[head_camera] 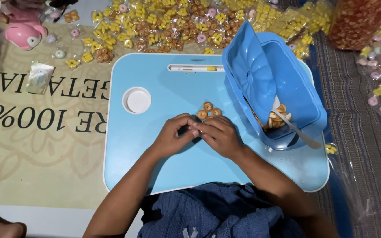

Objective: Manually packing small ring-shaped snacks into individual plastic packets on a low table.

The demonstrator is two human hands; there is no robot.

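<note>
left hand (173,134), right hand (219,134): fingers pinched together, contents unclear | ring snacks (208,110) beside | yellow packets (164,22) beyond tray (155,167)

A home floor workplace: blue lap table (155,145) amid heaped small snack packets (164,26) on mats

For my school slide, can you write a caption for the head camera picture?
Two hands, left hand and right hand, meet over small ring snacks on a blue lap table.
</note>
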